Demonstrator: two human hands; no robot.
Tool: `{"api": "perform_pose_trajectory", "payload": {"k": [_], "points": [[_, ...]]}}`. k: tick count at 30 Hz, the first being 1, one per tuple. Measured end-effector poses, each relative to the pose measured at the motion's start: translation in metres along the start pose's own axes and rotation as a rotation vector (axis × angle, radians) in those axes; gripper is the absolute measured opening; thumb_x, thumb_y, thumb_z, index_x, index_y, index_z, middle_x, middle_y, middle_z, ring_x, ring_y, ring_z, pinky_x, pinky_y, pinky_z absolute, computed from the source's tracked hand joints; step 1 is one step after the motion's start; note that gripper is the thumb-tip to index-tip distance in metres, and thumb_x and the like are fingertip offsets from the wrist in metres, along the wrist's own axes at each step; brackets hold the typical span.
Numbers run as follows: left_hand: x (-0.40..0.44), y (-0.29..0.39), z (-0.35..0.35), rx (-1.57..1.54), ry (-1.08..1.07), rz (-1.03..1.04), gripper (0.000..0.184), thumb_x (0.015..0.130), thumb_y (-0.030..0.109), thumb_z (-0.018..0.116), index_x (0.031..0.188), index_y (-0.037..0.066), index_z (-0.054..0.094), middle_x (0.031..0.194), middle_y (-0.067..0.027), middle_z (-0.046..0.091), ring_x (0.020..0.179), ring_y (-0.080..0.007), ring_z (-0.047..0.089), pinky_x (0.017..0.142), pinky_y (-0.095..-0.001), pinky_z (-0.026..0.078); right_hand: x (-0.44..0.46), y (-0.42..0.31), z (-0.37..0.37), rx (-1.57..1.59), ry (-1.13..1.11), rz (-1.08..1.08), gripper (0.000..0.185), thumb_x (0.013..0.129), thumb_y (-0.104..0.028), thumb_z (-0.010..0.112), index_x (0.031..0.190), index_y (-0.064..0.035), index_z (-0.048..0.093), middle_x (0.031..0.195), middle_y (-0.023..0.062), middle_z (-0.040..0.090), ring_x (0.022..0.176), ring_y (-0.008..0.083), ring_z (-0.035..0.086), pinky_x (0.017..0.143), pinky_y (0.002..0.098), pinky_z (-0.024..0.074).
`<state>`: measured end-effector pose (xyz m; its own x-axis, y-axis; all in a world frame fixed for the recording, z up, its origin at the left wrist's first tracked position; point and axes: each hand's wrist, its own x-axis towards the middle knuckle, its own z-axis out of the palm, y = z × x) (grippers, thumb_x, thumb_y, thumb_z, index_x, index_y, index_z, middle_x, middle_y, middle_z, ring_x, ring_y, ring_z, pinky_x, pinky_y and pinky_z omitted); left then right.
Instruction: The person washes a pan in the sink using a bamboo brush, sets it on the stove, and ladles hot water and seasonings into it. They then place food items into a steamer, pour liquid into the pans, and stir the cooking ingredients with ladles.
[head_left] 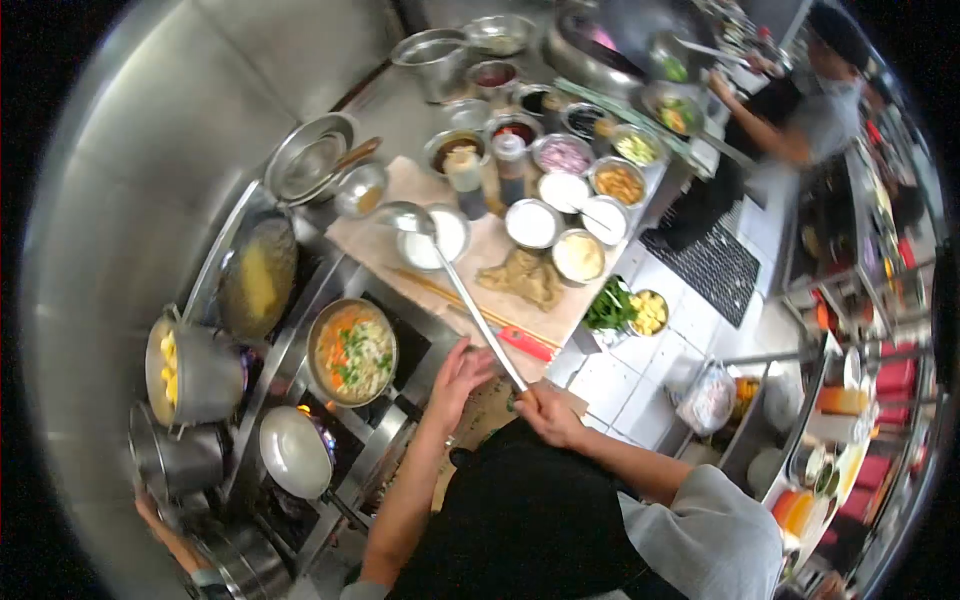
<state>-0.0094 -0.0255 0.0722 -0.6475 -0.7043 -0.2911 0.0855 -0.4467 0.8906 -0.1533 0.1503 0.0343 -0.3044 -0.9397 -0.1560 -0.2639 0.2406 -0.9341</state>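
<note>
My right hand point(550, 413) is closed round the wooden end of a long ladle point(468, 296). The ladle's bowl is at the rim of a bowl of white contents point(440, 240) on the counter; whether it touches is unclear. My left hand point(463, 380) is empty, fingers apart, just beside the ladle's handle. To its left, a frying pan point(353, 352) with orange, green and pale chopped food sits on the stove. Below that pan is a pale, empty-looking pan point(296, 452) over a flame. A red-handled tool point(528, 342) lies at the counter's edge.
Bowls of ingredients, such as chopped onion point(562, 155), and squeeze bottles point(463, 178) crowd the counter point(405, 185). A large pot point(205, 370) and a dark pan point(258, 278) stand left. A co-worker point(800, 120) works upper right; another person's hand point(148, 505) shows lower left.
</note>
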Motion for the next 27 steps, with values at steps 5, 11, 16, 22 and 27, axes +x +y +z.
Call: {"api": "perform_pose_trajectory", "payload": {"k": [5,11,16,22,27], "points": [[0.038,0.062,0.059,0.08,0.096,0.129,0.009,0.099,0.01,0.049,0.094,0.006,0.044,0.062,-0.0071,0.052,0.048,-0.0172,0.054,0.042,-0.0319,0.05,0.052,-0.017,-0.049,0.061,0.081,-0.113,0.024,0.096,-0.025,0.06,0.096,-0.0016,0.059,0.08,0.0206,0.061,0.075,0.0287,0.062,0.07,0.0414,0.0496],[-0.013,0.136,0.035,0.225,0.277,0.17,0.013,0.099,0.01,0.057,0.097,0.008,0.044,0.06,-0.0008,0.042,0.042,-0.0092,0.04,0.035,-0.0232,0.035,0.156,0.029,-0.207,-0.439,0.914,-0.223,0.044,0.085,-0.018,0.072,0.122,0.0019,0.059,0.077,0.0172,0.063,0.07,0.0339,0.064,0.068,0.0425,0.0525],[-0.065,0.124,0.003,0.219,0.183,-0.099,0.013,0.1,0.013,0.056,0.094,0.007,0.046,0.059,-0.0004,0.041,0.039,-0.0088,0.037,0.036,-0.023,0.031,0.235,0.047,-0.235,-0.229,0.614,-0.206,0.027,0.087,-0.018,0.071,0.108,0.0004,0.069,0.085,0.0174,0.068,0.07,0.0317,0.065,0.068,0.0396,0.0525],[-0.09,0.079,0.011,0.217,0.198,-0.367,0.018,0.1,0.018,0.059,0.093,0.007,0.047,0.06,-0.0002,0.043,0.041,-0.0082,0.04,0.037,-0.0235,0.032,0.3,0.025,-0.227,-0.263,0.559,-0.404,0.025,0.093,-0.026,0.066,0.099,-0.0022,0.071,0.086,0.0175,0.066,0.074,0.0332,0.064,0.068,0.0423,0.0504],[-0.089,0.06,0.008,0.281,0.189,-0.458,0.022,0.1,0.022,0.06,0.09,0.009,0.047,0.06,0.0004,0.042,0.042,-0.0069,0.04,0.037,-0.0239,0.032,0.257,-0.016,-0.257,-0.456,0.533,-0.538,0.018,0.096,-0.02,0.064,0.1,-0.0038,0.069,0.088,0.0152,0.064,0.077,0.0358,0.062,0.069,0.0428,0.0498]]}}
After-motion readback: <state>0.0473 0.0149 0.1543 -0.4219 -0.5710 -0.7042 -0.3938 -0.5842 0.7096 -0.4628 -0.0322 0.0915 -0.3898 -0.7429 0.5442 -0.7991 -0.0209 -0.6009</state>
